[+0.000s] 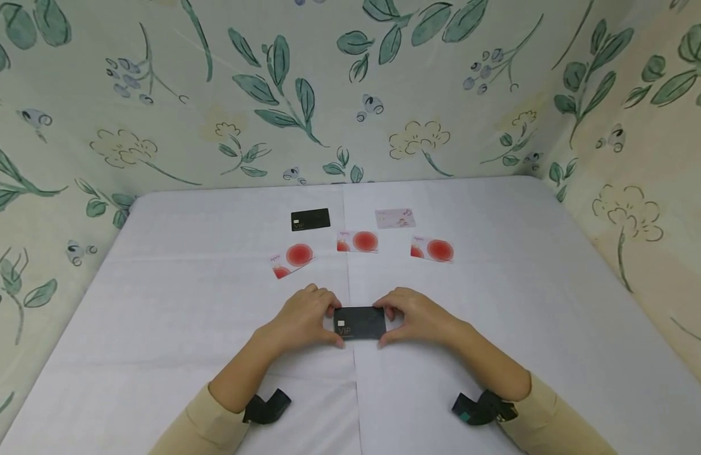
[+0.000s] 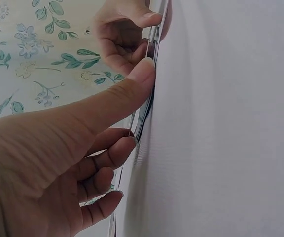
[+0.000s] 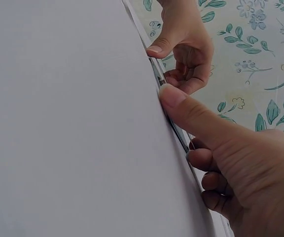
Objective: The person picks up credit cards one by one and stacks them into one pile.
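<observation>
A black card marked "VIP" (image 1: 366, 322), with a small pale chip square, lies flat near the white table surface between my two hands. My left hand (image 1: 306, 319) pinches its left end, thumb at the near corner and fingers at the far one. At the opposite end, my right hand (image 1: 423, 318) grips the card the same way. Both wrist views show the card nearly edge-on, as a thin dark strip (image 3: 175, 129) by the fingertips. Whether it touches the cloth is hard to tell.
Beyond the hands lie another black VIP card (image 1: 311, 219), a pale pink card (image 1: 396, 218), and three cards with red circles: left (image 1: 299, 255), middle (image 1: 365, 241) and right (image 1: 439, 250). White cloth (image 1: 185, 316) covers the table; a leaf-patterned curtain (image 1: 339, 82) stands behind.
</observation>
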Demonstrator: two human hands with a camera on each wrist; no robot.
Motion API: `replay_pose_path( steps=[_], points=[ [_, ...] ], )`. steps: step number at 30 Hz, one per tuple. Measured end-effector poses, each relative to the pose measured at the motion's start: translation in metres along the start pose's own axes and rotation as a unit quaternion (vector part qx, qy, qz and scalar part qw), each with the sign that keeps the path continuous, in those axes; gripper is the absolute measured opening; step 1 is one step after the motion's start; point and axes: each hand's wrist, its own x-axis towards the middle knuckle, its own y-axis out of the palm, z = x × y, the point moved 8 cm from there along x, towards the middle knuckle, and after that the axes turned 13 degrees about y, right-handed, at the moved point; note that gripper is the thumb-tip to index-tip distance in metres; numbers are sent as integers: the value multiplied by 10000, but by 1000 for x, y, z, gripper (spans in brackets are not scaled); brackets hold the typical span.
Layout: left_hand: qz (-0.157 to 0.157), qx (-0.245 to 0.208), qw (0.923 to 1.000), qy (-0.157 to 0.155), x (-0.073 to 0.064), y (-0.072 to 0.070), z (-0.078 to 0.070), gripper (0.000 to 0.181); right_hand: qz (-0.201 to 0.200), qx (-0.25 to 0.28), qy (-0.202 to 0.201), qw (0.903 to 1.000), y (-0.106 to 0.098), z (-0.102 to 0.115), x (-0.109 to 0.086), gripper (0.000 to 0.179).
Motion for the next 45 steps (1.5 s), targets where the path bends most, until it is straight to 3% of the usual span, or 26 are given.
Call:
replay_pose_path(
  steps=[35,39,45],
  points=[
    [-77,-371,9991,-167,-1,4,10,57,-13,287,-180,9994,1,-2,2,60],
    [-97,-412,9989,-198,-1,3,11,61,129,499,-106,9986,1,-2,2,61],
    [-324,-337,9989,-73,-1,0,13,62,630,962,391,9926,0,-8,6,60]
  ],
)
